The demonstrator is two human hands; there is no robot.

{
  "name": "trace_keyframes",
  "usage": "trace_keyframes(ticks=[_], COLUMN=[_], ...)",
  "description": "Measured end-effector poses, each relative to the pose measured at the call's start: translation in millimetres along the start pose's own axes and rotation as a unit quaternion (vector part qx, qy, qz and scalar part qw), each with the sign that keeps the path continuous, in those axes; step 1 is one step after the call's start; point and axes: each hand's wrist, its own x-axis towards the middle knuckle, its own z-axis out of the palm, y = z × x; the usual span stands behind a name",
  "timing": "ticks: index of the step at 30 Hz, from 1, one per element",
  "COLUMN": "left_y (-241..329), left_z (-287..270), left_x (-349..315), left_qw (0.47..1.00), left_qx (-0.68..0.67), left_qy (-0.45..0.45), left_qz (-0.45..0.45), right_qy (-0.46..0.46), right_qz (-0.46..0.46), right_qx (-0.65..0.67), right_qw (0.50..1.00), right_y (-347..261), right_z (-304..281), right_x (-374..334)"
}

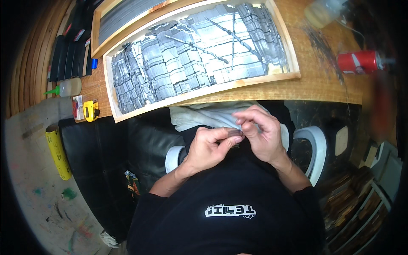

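My left hand is closed in front of my dark shirt, with a small dark grey strip pinched between thumb and fingers. Close against it, my right hand has its fingers bent in and its thumb near the strip's end. Whatever its fingertips grip is too small to make out. Beneath the hands a pale cloth drapes over my lap. Beyond them a shallow wooden frame lies on the table, filled with grey layered pieces in a mosaic. Several thin dark sticks lie across its pale part.
Behind the frame is a second wooden frame. On the wooden table stand a red can and a jar at right, a green-tipped bottle and yellow tape measure at left. A yellow tube lies farther left.
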Motion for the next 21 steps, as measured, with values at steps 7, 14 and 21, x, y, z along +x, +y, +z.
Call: trace_keyframes(ticks=[7,14,21], left_y=[-4.8,-3.7,-1.4], left_z=[4.8,14.3,22.7], left_x=[10.6,17.2,19.3], left_qw=[0.972,0.972,0.978], left_qx=[-0.219,-0.229,-0.208], left_qy=[0.076,0.049,0.011], left_qz=[-0.031,0.009,0.019], right_qy=[-0.136,-0.047,0.003], right_qz=[0.238,0.220,0.173], right_qx=[0.058,0.044,0.022], right_qw=[0.960,0.973,0.985], right_y=[10.2,27.1,31.9], right_z=[-18.5,-21.8,-22.5], right_x=[-33.8,-52.4,-67.3])
